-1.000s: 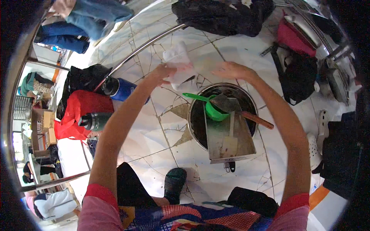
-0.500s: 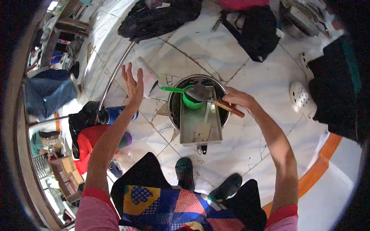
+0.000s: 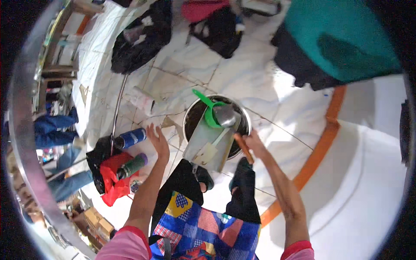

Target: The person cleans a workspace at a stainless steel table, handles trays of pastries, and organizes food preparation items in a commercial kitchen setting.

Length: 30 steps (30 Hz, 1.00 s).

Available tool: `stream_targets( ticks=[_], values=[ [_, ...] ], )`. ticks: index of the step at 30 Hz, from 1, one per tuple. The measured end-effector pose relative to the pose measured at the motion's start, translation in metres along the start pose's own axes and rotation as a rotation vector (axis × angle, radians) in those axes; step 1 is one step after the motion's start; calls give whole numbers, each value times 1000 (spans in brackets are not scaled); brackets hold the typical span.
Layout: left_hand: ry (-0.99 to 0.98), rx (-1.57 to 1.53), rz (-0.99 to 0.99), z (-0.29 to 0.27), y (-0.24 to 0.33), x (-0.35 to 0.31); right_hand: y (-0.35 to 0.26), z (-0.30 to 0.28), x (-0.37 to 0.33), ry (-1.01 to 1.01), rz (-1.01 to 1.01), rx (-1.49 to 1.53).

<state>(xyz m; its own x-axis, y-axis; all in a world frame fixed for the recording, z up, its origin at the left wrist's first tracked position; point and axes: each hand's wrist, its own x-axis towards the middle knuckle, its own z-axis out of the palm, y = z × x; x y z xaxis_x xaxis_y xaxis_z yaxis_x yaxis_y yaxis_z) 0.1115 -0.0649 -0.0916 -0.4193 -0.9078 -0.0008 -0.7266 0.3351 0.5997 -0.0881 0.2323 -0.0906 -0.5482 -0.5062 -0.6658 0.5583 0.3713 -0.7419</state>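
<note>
My right hand (image 3: 257, 147) is closed at the right rim of a round metal pot (image 3: 187, 133), beside a brown wooden handle (image 3: 243, 148); the fingertips are partly hidden. What that handle joins to I cannot tell. A rectangular metal tray (image 3: 193, 141) rests tilted over the pot, with a pale flat spatula (image 3: 206, 152) lying in it. At the tray's far end sits a green long-handled ladle or scoop (image 3: 210, 116), with a rounded grey metal scoop (image 3: 225, 115) against it. To the left of the pot, my left hand (image 3: 158, 141) holds nothing, its fingers spread in the air.
A white cylinder (image 3: 142, 100) lies beyond my left hand. On the left are a blue can (image 3: 132, 138), a green-and-purple bottle (image 3: 132, 166) and a red bag (image 3: 112, 177). Black bags (image 3: 143, 39) lie farther off. A teal cloth (image 3: 342, 39) hangs at upper right, above an orange floor border (image 3: 320, 151).
The pot with its tray and tools is nearer my feet and turned, the tray now overlapping a shoe. My left hand has come lower. The view has shifted toward the right.
</note>
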Motion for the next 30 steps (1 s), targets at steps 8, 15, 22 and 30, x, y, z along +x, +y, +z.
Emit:
stream_targets(
  ticks=[8,15,22,30],
  values=[
    [-610,-540,-62,-33,14,-123,-14,-48,-162,160,-509,-454],
    [-1229,-62,-65,-106,151,-139,-124,-38,-340,435,-93,156],
    [-1405,18,128,-166,244,-119,-187,-3,-459,531,-205,620],
    [-1236,-29,213,-252,336,-125,-170,-2,-476,570,21,682]
  ],
)
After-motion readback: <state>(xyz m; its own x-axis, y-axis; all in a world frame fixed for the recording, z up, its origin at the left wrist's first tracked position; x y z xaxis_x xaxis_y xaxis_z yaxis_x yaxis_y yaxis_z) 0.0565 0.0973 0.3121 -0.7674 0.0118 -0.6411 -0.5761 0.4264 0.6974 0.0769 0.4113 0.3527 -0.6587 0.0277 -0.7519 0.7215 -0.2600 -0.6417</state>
